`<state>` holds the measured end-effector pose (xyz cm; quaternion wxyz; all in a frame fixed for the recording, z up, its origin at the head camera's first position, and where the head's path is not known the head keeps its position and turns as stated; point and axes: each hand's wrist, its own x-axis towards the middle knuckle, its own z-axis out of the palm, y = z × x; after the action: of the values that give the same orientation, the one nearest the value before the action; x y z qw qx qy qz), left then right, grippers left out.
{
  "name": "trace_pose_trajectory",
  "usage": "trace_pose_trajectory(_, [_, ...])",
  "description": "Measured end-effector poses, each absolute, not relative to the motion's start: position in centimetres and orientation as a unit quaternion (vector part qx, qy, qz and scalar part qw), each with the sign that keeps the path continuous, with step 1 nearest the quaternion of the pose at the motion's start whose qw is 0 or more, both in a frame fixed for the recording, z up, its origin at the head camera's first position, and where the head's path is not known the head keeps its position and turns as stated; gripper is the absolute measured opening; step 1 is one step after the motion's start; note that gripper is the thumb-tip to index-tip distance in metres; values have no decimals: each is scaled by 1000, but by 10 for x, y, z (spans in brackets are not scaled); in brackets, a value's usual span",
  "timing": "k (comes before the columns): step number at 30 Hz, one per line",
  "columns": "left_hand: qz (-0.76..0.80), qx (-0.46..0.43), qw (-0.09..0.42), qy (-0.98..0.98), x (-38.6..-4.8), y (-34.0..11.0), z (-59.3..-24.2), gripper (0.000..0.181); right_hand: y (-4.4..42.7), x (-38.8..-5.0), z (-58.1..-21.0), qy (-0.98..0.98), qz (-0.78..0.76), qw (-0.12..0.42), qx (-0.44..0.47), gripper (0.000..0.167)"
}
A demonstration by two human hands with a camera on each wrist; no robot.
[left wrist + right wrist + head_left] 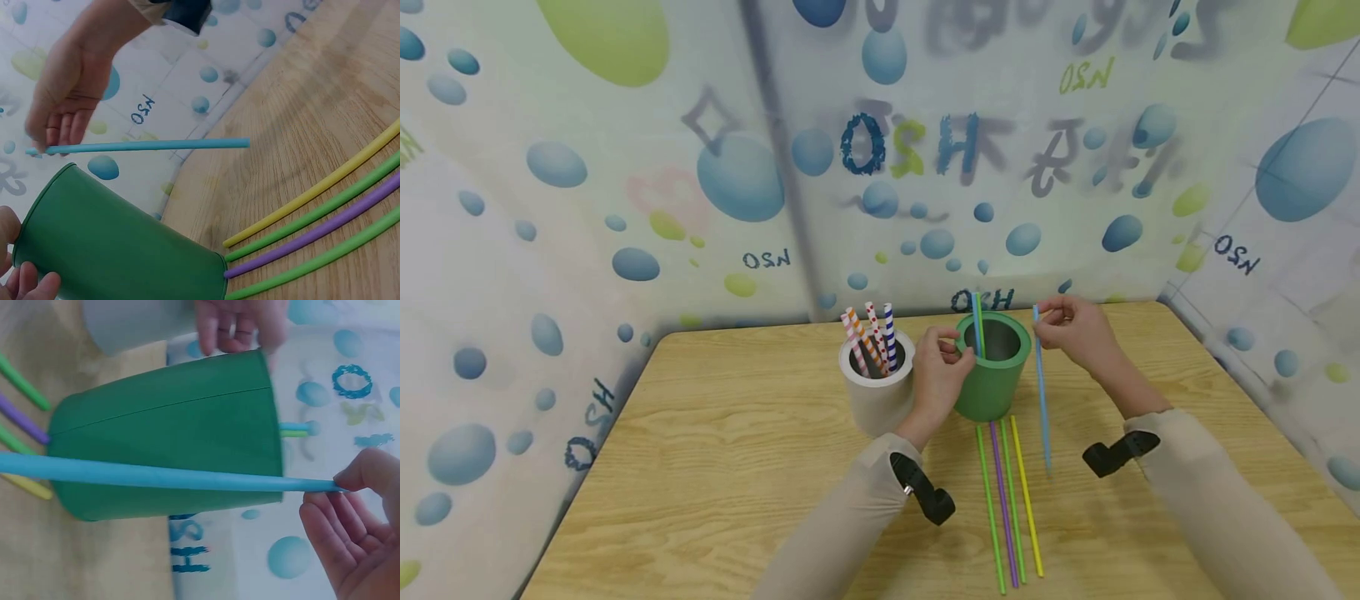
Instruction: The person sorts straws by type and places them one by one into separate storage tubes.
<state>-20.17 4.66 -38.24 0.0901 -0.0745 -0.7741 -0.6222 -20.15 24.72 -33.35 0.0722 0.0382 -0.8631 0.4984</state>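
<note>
A plain blue straw (1042, 392) hangs nearly upright just right of the green cup, apart from its wall, its top end about level with the rim. The right hand (1078, 333) pinches it near that top end between thumb and fingertips, the other fingers loosely bent. Whether the straw's lower end meets the wood is hard to tell.

The green cup (992, 390) stands upright, its wide mouth showing room beside the two straws inside, one blue (976, 321) and one green (981, 335), which lean together at the left of the rim. The left hand (936, 375) holds that left rim, thumb and fingers bent about it, and fills most of the narrow gap between the two cups.

In front of the green cup four straws lie side by side, far ends close to its base: a green straw (990, 508), a purple straw (1004, 508), a second green straw (1013, 508) and a yellow straw (1029, 508).

Left of the hand stands the white cup (876, 404), with four patterned straws (890, 337) leaning above its rim.

Both cups stand near the back edge of the tabletop (737, 458), where a printed backdrop (767, 292) rises close behind. Bare wood spreads widely to the left edge, and a smaller stretch runs from the held straw to the slanting right edge.
</note>
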Motion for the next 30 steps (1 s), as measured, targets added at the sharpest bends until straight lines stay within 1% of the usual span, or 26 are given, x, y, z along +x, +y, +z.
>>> trace_pose_trajectory(5, [-622, -76, 89, -774, -202, 46, -383, 23, 242, -212, -315, -860, 497, 102, 52, 27])
trace_pose_trajectory(15, [-622, -78, 88, -774, -202, 46, -382, 23, 233, -225, -277, -858, 492, 142, 46, 25])
trace_pose_trajectory(25, [-612, -73, 98, -781, -202, 46, -383, 23, 222, -229, -241, -849, 499, 166, 55, 25])
trace_pose_trajectory(30, [-613, -74, 95, -781, -202, 47, -383, 23, 218, -232, -226, -840, 510, 176, 60, 22])
